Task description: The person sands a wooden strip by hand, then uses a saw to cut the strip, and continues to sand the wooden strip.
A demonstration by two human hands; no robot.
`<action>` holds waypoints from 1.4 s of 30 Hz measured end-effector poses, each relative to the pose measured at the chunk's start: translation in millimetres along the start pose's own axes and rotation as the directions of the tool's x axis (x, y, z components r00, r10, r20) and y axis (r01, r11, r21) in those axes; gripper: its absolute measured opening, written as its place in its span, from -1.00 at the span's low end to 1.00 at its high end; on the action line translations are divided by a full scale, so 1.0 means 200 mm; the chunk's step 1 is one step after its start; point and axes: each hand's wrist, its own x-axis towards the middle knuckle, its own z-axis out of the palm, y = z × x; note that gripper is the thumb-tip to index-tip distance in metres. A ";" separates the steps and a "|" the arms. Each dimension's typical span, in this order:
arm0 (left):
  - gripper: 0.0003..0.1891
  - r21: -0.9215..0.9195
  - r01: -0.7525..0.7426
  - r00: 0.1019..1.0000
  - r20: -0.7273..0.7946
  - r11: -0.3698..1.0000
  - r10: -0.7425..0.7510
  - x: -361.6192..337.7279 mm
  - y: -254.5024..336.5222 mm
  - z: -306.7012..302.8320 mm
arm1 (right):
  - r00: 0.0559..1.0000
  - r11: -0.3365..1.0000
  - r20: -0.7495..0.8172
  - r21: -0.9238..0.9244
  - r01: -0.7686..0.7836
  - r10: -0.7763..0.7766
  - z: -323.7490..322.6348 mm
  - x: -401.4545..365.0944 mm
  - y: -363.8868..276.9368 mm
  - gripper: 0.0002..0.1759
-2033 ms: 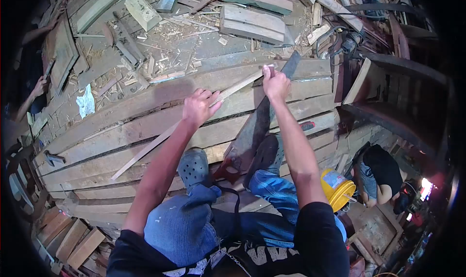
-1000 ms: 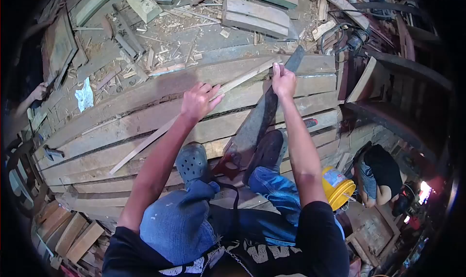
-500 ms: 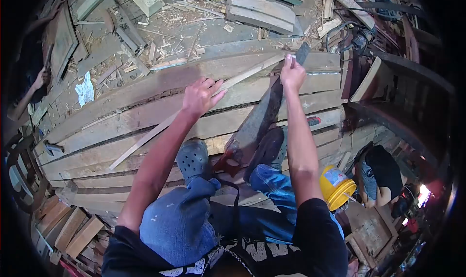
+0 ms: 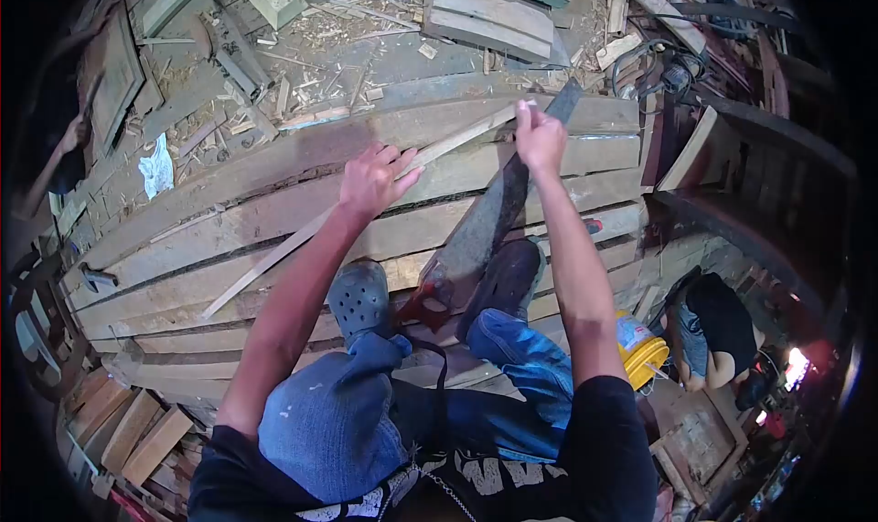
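Observation:
A long thin wooden strip (image 4: 462, 138) lies slantwise across the planks. My left hand (image 4: 370, 182) grips it near its middle, with the fingers over the far edge and the thumb on the near side. At the strip's far right end, my right hand (image 4: 541, 142) is closed in a pinch; a small pale bit shows at its fingertips, too small to name. Under my right wrist a handsaw (image 4: 485, 215) lies flat, its red handle between my feet and its tip pointing away.
Long planks (image 4: 274, 202) lie side by side beneath me. Wood blocks (image 4: 489, 19), offcuts and shavings litter the far floor. A coiled cable (image 4: 672, 69) lies at upper right. A yellow bucket (image 4: 645, 353) stands at right, near a crouching person (image 4: 718, 325). Another person's hand (image 4: 73, 138) shows at left.
My right hand has shifted slightly left and away from me, over the strip's end. My left hand stays on the strip, almost unmoved. The saw lies where it was.

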 end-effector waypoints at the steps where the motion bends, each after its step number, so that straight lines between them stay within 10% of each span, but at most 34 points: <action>1: -0.68 -0.006 0.018 1.000 0.016 1.000 -0.018 -0.01 0.00 -0.01 | 0.998 0.997 -0.006 0.041 -0.066 0.066 0.00 0.02 0.00 -0.57; 6: -0.68 -0.012 0.014 1.000 -0.015 1.000 -0.015 -0.01 0.00 0.00 | 0.994 0.986 0.046 -0.124 0.109 -0.104 -0.01 -0.02 0.01 -0.53; 17: -0.69 0.001 0.012 1.000 -0.015 1.000 -0.012 -0.02 0.00 -0.01 | 0.994 0.990 -0.010 -0.091 -0.108 0.108 -0.03 0.07 -0.03 -0.54; 19: -0.69 0.010 0.013 1.000 0.006 1.000 -0.013 -0.01 0.01 -0.01 | 0.996 0.989 0.022 -0.115 0.088 -0.086 0.02 0.02 0.01 -0.53; 29: -0.69 -0.021 -0.003 1.000 -0.031 1.000 0.002 -0.02 0.00 0.01 | 0.993 0.976 0.114 -0.217 0.020 0.005 -0.05 0.05 -0.03 -0.57; 42: -0.69 0.016 0.034 0.999 0.022 0.999 -0.034 -0.01 -0.01 0.01 | 0.978 0.959 -0.194 -0.253 -0.128 0.079 -0.14 0.28 0.15 -0.48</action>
